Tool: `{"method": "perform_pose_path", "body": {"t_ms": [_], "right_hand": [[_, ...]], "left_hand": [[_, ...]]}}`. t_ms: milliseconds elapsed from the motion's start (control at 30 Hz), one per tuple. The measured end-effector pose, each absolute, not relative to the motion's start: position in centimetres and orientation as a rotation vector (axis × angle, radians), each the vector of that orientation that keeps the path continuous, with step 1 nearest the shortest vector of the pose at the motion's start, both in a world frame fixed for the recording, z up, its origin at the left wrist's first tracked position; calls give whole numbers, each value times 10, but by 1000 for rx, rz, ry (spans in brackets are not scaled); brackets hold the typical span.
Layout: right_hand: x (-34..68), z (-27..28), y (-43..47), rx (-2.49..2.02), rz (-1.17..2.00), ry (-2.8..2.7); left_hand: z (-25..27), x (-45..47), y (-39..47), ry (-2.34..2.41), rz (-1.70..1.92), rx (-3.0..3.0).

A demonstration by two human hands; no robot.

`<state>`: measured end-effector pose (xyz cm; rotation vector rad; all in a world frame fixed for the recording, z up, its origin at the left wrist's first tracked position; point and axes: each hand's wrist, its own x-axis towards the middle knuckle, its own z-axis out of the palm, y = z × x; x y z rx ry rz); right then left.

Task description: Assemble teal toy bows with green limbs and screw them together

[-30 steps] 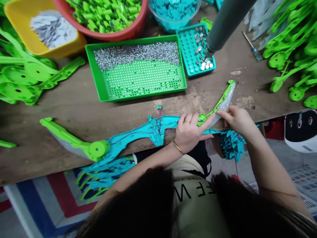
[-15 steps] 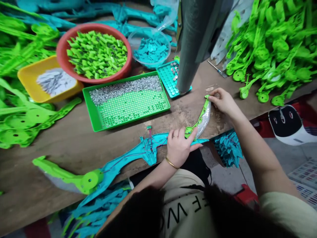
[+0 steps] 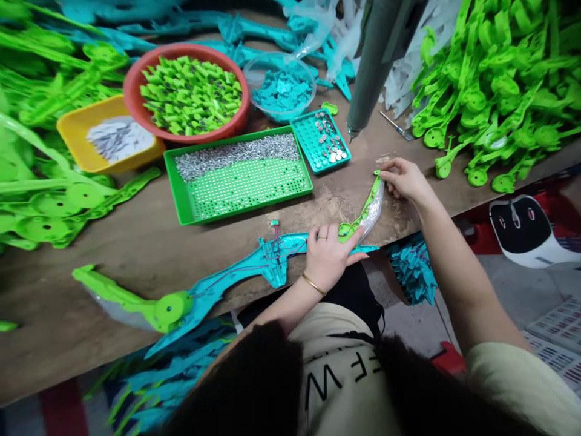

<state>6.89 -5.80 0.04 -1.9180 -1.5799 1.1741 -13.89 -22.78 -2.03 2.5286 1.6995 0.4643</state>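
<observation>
A long blue plastic bow-shaped frame lies along the table's front edge, thin wires running over it and a small green circuit board beside it. At its left end is a green curved arm with a round hub. My left hand is closed over the frame's right part, index finger and thumb about the base of a second green curved arm with a clear strip. The far tip of that arm is pinched between the thumb and fingers of my right hand.
An electric screwdriver hangs point down above the table. Behind the frame stand a green tray of screws, a blue tray of small metal discs, a red bowl and a yellow tray. Green parts are heaped at right.
The view has shifted slightly, and the hanging screwdriver now shows its tip, uncovering more of the blue tray. Both hands keep their hold on the pieces.
</observation>
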Motion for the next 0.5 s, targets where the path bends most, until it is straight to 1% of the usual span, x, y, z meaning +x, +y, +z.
{"method": "perform_pose_path", "body": {"t_ms": [133, 167, 200, 233, 333, 367, 400, 500], "right_hand": [[70, 2, -66, -1890, 1224, -1561], [74, 4, -68, -1895, 1187, -1597], [79, 7, -69, -1915, 1075, -1644], [85, 11, -69, -1948, 875, -1691], [111, 19, -68, -2056, 82, -1768], [120, 20, -67, -2093, -81, -1794], [128, 19, -66, -2132, -151, -1834], [145, 10, -66, -2163, -76, -1962]], "left_hand": [[-18, -139, -228, 1703, 446, 2488], [-17, -139, -228, 1703, 438, 2486], [-16, -140, -228, 1699, 431, 2486], [-14, -140, -228, 1691, 426, 2488], [-7, -139, -228, 1659, 436, 2511], [-5, -138, -228, 1649, 445, 2519], [-3, -137, -228, 1641, 453, 2523], [1, -135, -227, 1615, 475, 2512]]}}
